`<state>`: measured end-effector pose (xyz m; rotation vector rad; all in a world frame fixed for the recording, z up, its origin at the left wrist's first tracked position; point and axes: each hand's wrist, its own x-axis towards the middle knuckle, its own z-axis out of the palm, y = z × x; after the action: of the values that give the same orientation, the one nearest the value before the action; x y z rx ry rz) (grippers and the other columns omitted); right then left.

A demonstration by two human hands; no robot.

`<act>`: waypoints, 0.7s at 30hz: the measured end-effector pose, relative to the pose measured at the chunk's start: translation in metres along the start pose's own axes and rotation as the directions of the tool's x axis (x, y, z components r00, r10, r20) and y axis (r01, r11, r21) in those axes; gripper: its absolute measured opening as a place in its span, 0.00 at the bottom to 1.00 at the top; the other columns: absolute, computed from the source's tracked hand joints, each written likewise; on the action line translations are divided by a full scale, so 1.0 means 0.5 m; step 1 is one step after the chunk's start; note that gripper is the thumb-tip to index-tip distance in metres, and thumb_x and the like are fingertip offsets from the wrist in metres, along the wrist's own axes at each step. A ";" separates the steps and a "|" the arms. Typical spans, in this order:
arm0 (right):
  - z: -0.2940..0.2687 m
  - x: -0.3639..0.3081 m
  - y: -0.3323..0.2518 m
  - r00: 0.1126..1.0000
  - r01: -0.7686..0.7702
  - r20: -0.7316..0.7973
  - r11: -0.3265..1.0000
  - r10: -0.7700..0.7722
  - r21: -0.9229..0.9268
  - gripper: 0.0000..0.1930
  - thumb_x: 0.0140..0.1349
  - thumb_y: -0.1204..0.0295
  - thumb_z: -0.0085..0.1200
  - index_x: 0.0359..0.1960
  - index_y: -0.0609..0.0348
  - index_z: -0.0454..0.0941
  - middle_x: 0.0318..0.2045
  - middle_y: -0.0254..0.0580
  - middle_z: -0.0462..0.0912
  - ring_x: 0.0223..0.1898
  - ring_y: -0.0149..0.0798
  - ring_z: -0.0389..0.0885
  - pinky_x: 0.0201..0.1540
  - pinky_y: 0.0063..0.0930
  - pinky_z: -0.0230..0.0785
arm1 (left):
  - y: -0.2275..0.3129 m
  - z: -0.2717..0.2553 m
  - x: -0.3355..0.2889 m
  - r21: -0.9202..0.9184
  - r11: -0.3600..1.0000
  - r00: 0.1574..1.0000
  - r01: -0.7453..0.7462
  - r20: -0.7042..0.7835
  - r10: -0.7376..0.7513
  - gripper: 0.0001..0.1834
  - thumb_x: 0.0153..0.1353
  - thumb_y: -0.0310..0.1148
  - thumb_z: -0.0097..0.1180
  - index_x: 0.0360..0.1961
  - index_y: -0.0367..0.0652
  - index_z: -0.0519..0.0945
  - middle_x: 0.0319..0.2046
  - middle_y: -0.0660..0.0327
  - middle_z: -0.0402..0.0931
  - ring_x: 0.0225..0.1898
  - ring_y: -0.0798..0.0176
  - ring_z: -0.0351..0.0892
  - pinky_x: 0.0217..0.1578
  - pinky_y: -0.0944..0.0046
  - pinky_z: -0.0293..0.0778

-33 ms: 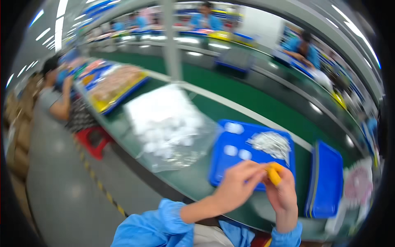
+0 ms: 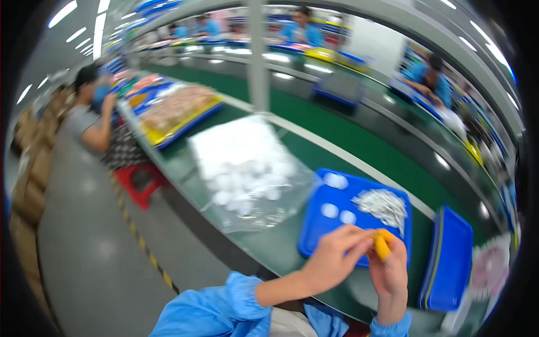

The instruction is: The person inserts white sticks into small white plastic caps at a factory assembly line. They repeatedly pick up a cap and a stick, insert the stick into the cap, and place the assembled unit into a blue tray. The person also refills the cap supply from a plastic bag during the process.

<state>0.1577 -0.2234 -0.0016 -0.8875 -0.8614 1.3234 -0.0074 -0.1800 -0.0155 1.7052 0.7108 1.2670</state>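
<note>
My left hand (image 2: 335,258) and my right hand (image 2: 390,275) meet above the near edge of a blue tray (image 2: 312,224). Yellow finger cots (image 2: 383,247) cover fingertips of my right hand. Both hands are pinched closed with their fingertips together; whatever is between them is too small or hidden to make out. Inside the tray lie a few white round pieces (image 2: 329,210) at the left and a heap of thin whitish strips (image 2: 383,206) at the right. Left of the tray rests a clear plastic bag (image 2: 264,216), full of white round pieces.
Nested blue trays (image 2: 449,261) stand at the right on the green table. Farther left is a yellow-and-blue tray of pinkish pieces (image 2: 179,109). A grey post (image 2: 258,62) rises behind the bag. One person (image 2: 92,121) sits by a red stool (image 2: 137,185); others work across the conveyor (image 2: 292,76).
The whole scene has shifted slightly rightward in view as my head turned. My hands stay together above the tray with the same pinched pose.
</note>
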 end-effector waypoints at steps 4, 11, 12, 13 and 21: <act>0.049 0.014 0.067 0.994 0.021 -0.096 0.977 -0.043 -0.213 0.09 0.75 0.72 0.59 0.49 0.65 0.80 0.43 0.39 0.85 0.46 0.29 0.82 0.52 0.28 0.74 | -0.027 -0.005 -0.032 -0.314 0.918 0.955 0.242 -0.091 -0.283 0.20 0.82 0.37 0.51 0.58 0.31 0.84 0.44 0.56 0.84 0.44 0.64 0.86 0.45 0.65 0.82; 0.176 -0.003 0.077 0.862 0.448 0.392 0.119 -0.321 -0.886 0.16 0.52 0.87 0.56 0.44 0.65 0.80 0.44 0.49 0.80 0.51 0.52 0.75 0.54 0.43 0.64 | -0.070 -0.063 -0.038 -0.887 0.106 0.740 0.450 0.304 -0.600 0.28 0.82 0.55 0.46 0.50 0.40 0.84 0.45 0.59 0.86 0.49 0.62 0.84 0.58 0.59 0.77; 0.178 -0.001 0.084 0.842 0.488 0.437 0.100 -0.317 -0.867 0.17 0.50 0.86 0.57 0.44 0.67 0.81 0.46 0.49 0.79 0.52 0.55 0.72 0.56 0.46 0.60 | -0.058 -0.071 -0.038 -0.890 0.103 0.721 0.444 0.287 -0.630 0.24 0.81 0.53 0.47 0.45 0.43 0.84 0.43 0.61 0.85 0.46 0.63 0.84 0.54 0.59 0.78; 0.186 0.002 0.085 0.814 0.530 0.488 0.059 -0.315 -0.846 0.17 0.50 0.86 0.57 0.44 0.67 0.82 0.48 0.49 0.80 0.52 0.54 0.73 0.55 0.46 0.60 | -0.061 -0.083 -0.036 -0.898 0.082 0.737 0.433 0.300 -0.606 0.23 0.81 0.52 0.48 0.43 0.44 0.83 0.42 0.61 0.85 0.45 0.63 0.84 0.53 0.59 0.78; 0.256 -0.009 0.117 0.689 0.694 0.643 0.050 -0.333 -0.718 0.27 0.49 0.82 0.68 0.56 0.69 0.82 0.65 0.65 0.74 0.63 0.63 0.74 0.65 0.53 0.65 | -0.052 -0.194 -0.091 -0.954 0.088 0.619 0.288 0.115 -0.777 0.13 0.76 0.42 0.56 0.40 0.44 0.80 0.32 0.65 0.77 0.28 0.70 0.75 0.29 0.69 0.72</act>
<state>0.0172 -0.2196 -0.0007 -1.0564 -2.1547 0.0599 -0.1121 -0.1763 -0.0492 0.0425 0.5754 1.0723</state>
